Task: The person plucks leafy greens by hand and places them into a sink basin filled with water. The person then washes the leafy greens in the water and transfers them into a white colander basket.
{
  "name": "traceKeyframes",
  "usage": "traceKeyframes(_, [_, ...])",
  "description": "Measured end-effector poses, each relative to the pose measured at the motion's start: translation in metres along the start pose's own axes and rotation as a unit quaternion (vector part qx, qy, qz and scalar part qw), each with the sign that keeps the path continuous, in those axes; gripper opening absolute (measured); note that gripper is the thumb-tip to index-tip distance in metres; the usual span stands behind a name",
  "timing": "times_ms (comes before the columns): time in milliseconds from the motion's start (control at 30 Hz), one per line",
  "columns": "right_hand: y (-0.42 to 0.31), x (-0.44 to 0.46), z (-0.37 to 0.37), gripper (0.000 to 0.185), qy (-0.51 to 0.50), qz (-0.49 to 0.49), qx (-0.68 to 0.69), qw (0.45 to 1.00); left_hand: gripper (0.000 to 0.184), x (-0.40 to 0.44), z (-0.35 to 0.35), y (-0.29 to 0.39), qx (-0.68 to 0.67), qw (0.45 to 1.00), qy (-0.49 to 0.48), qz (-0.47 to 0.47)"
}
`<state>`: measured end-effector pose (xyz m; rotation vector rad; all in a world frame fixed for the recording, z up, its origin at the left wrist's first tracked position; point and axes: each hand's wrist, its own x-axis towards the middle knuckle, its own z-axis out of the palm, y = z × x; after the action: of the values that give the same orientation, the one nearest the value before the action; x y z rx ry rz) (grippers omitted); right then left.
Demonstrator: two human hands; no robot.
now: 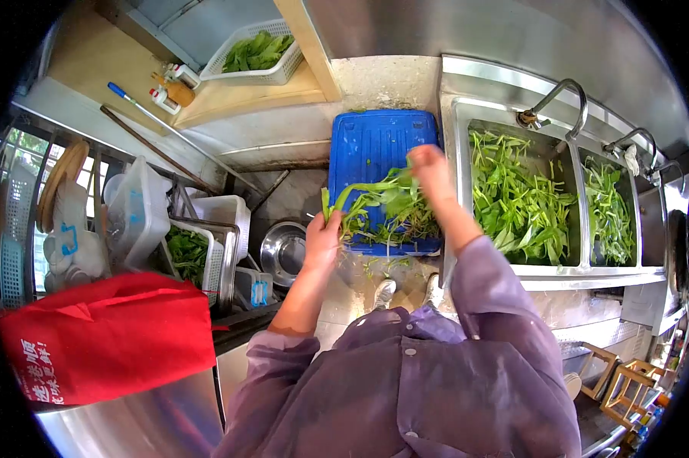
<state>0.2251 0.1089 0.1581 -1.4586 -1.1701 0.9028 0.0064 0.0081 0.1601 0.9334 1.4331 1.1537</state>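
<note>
Clenched around the lower ends of a bunch of leafy stalks (pixel 361 188), the left hand (pixel 325 238) holds them over the near part of a blue plastic lid (pixel 375 145). The right hand (pixel 431 174) is at the leafy end, blurred, and I cannot tell whether its fingers are closed on the leaves. The stalks stretch sideways between the two hands, above loose greens (pixel 405 227) heaped on the lid's near edge. To the right, cut greens (pixel 516 198) lie in a steel sink basin (pixel 562 164), with more in the next basin (pixel 630 183). Left of the lid, a metal bowl (pixel 285 252) sits low, near a white basket (pixel 214 263) holding leaves (pixel 186 250)
</note>
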Motion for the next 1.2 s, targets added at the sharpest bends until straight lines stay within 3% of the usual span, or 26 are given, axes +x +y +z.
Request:
traceKeyframes(33, [-0.023, 0.002, -0.033, 0.011, 0.016, 0.023, -0.006, 1.0, 0.019, -0.012, 0.004, 0.026, -0.03, 0.998, -0.001, -0.055])
traceKeyframes(100, [0.02, 0.028, -0.097, 0.015, 0.11, -0.121, -0.237, 0.958, 0.019, -0.018, -0.003, 0.042, -0.061, 0.995, -0.017, -0.075])
traceKeyframes(167, [0.022, 0.019, -0.14, 0.02, 0.177, -0.138, -0.507, 0.832, 0.021, -0.018, -0.012, 0.042, -0.088, 0.993, -0.034, -0.074])
traceKeyframes(200, [0.016, 0.011, -0.143, 0.021, 0.194, -0.157, -0.509, 0.823, 0.021, -0.019, -0.013, 0.045, -0.087, 0.993, -0.034, -0.073])
traceKeyframes(300, [-0.023, -0.014, -0.111, 0.019, 0.071, -0.326, -0.364, 0.87, 0.023, -0.023, -0.011, 0.052, -0.149, 0.982, -0.052, -0.099])
traceKeyframes(367, [-0.046, -0.044, -0.06, 0.02, -0.04, -0.447, -0.293, 0.844, 0.023, -0.025, -0.005, 0.053, -0.142, 0.984, -0.059, -0.089])
traceKeyframes(400, [-0.051, -0.061, -0.034, 0.023, -0.048, -0.481, -0.27, 0.833, 0.023, -0.026, -0.001, 0.054, -0.14, 0.985, -0.063, -0.075])
traceKeyframes(467, [-0.072, -0.084, -0.002, 0.025, -0.111, -0.463, -0.23, 0.849, 0.022, -0.027, 0.01, 0.055, -0.105, 0.991, -0.054, -0.058])
traceKeyframes(533, [-0.071, -0.091, 0.017, 0.025, -0.133, -0.45, -0.197, 0.861, 0.02, -0.029, 0.016, 0.054, -0.059, 0.996, -0.05, 0.033])
traceKeyframes(600, [-0.073, -0.095, 0.019, 0.023, -0.124, -0.432, -0.194, 0.872, 0.018, -0.028, 0.017, 0.05, -0.038, 0.996, -0.047, 0.059])
traceKeyframes(667, [-0.076, -0.098, 0.015, 0.021, -0.147, -0.417, -0.201, 0.874, 0.017, -0.023, 0.013, 0.035, 0.078, 0.981, 0.014, 0.178])
traceKeyframes(733, [-0.071, -0.101, 0.012, 0.019, -0.171, -0.4, -0.209, 0.876, 0.019, -0.029, 0.013, 0.044, 0.08, 0.986, 0.015, 0.149])
traceKeyframes(800, [-0.062, -0.103, 0.014, 0.015, -0.184, -0.342, -0.108, 0.915, 0.017, -0.027, 0.012, 0.041, 0.047, 0.986, -0.008, 0.157])
traceKeyframes(933, [-0.058, -0.103, 0.012, 0.012, -0.211, -0.274, -0.053, 0.937, 0.016, -0.025, 0.012, 0.038, 0.025, 0.989, -0.012, 0.144])
traceKeyframes(1033, [-0.061, -0.1, 0.01, 0.015, -0.196, -0.319, -0.073, 0.924, 0.014, -0.024, 0.014, 0.038, 0.014, 0.99, -0.003, 0.138])
traceKeyframes(1100, [-0.066, -0.101, 0.007, 0.017, -0.16, -0.422, -0.188, 0.872, 0.012, -0.026, 0.016, 0.041, 0.049, 0.992, -0.03, 0.11])
traceKeyframes(1133, [-0.07, -0.1, 0.005, 0.017, -0.158, -0.421, -0.188, 0.873, 0.012, -0.028, 0.018, 0.044, 0.05, 0.992, -0.032, 0.11])
traceKeyframes(1200, [-0.078, -0.1, 0.001, 0.018, -0.186, -0.488, -0.301, 0.798, 0.012, -0.032, 0.023, 0.051, 0.025, 0.996, -0.074, 0.047])
